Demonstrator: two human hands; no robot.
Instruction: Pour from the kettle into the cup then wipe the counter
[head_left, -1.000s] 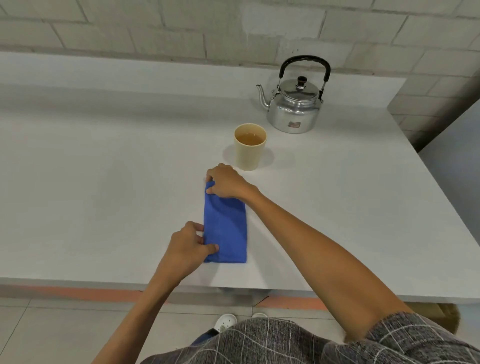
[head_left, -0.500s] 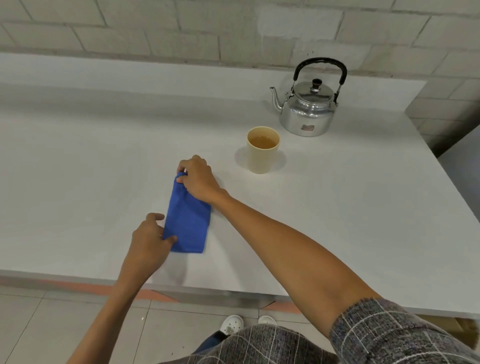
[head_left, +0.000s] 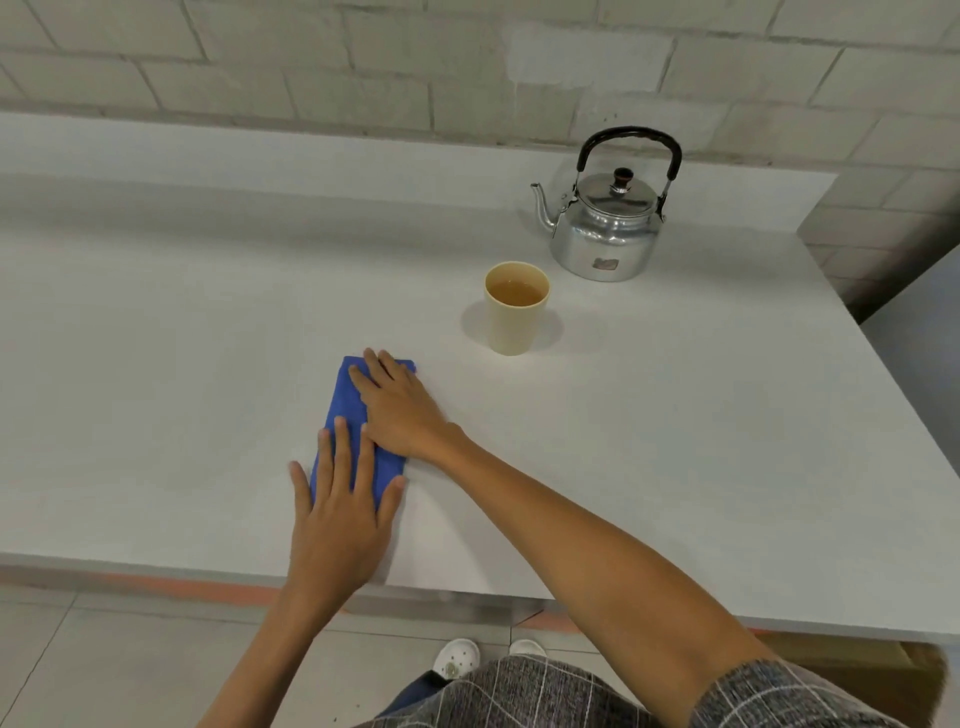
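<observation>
A folded blue cloth (head_left: 347, 410) lies flat on the white counter (head_left: 156, 364). My right hand (head_left: 400, 410) presses palm-down on the cloth's far half, fingers stretched out. My left hand (head_left: 340, 514) lies flat on its near end, fingers spread, with the outer fingers resting on the counter. A beige cup (head_left: 516, 307) holding amber liquid stands upright to the right and beyond the cloth. The steel kettle (head_left: 608, 223) with a black handle sits behind the cup, spout pointing left.
The counter's front edge (head_left: 130, 564) runs just below my left hand, with tiled floor (head_left: 104, 665) beneath. A raised ledge and a brick wall (head_left: 363, 62) close off the back. The counter's right edge runs diagonally past the kettle.
Both hands went from pinching the cloth's ends to lying flat on top of it. The cloth ended up farther left of the cup.
</observation>
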